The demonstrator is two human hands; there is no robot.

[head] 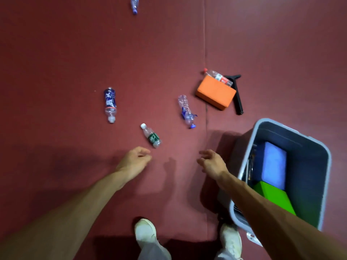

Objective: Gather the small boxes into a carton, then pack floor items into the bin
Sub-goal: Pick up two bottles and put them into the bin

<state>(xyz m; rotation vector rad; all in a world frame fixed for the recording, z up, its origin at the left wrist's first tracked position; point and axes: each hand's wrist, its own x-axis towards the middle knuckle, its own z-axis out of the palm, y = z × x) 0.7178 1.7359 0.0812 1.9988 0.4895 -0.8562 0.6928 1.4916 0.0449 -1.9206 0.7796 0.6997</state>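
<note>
A grey bin (325, 162) stands on the red floor at the right, holding a blue block (274, 164) and a green block (276, 197). My left hand (134, 161) hovers empty, fingers loosely curled, just below a small green-label bottle (152, 136). My right hand (211, 161) is empty with fingers apart, left of the bin. Further out lie a blue-label bottle (110, 104), a crushed clear bottle (186, 111), an orange block (215, 92), a red-cap bottle (218, 77) resting on it, and a black tool (237, 94).
Another bottle (134, 4) lies far off at the top edge. A seam in the floor mat (205, 44) runs vertically past the orange block. My two white shoes (145, 231) are at the bottom, the right one touching the bin's corner.
</note>
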